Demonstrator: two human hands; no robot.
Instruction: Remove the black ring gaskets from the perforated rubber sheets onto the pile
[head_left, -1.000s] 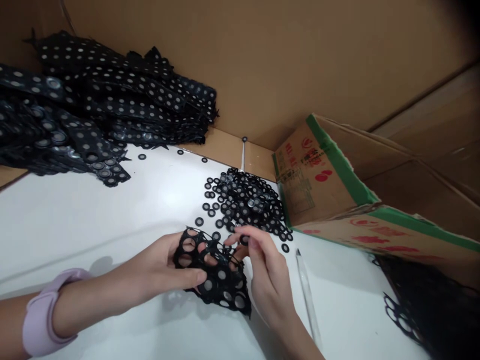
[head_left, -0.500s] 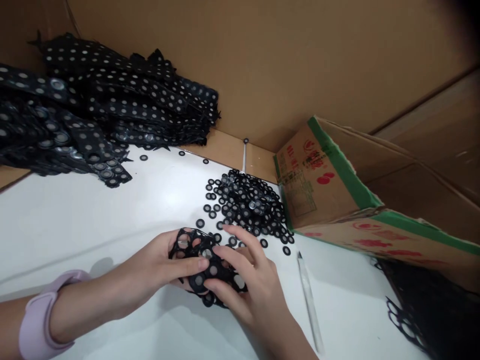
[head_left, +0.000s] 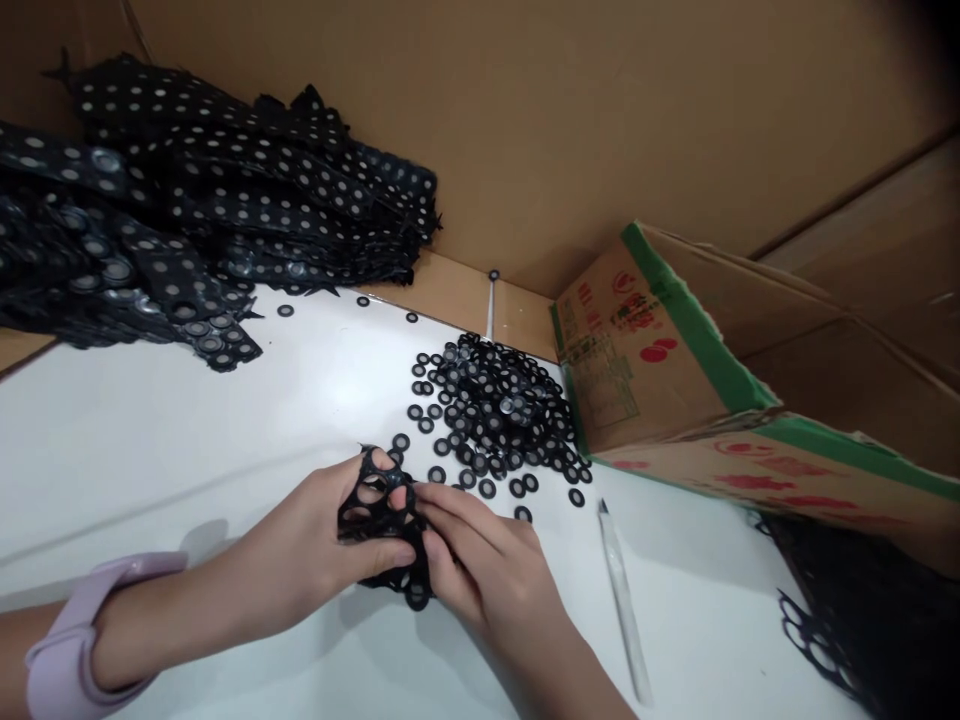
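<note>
My left hand (head_left: 311,535) is closed around a black perforated sheet (head_left: 375,500), thumb in front, with a fingertip showing through one of its round holes. The sheet looks thin and bendy, like rubber, and is bunched over the fingers. At its right edge my right hand (head_left: 487,555) pinches it between thumb and fingers; whether a loose ring is also in the pinch is hidden. One black ring (head_left: 417,597) hangs at the sheet's lower edge. Just beyond the hands lies a heap of small black rings (head_left: 502,405) with grey centres on the white table (head_left: 225,430).
Black sheets with grey dots (head_left: 262,190) are piled at the back left. An open cardboard box (head_left: 645,350) with green tape stands at the right. A white pen-like tool (head_left: 624,600) lies right of my hands. Black perforated scrap (head_left: 817,640) sits at the lower right.
My right fingers, spread over the sheet before, have closed into a pinch at its right edge. The sheet is more gathered towards my left hand, and more of its holes show empty.
</note>
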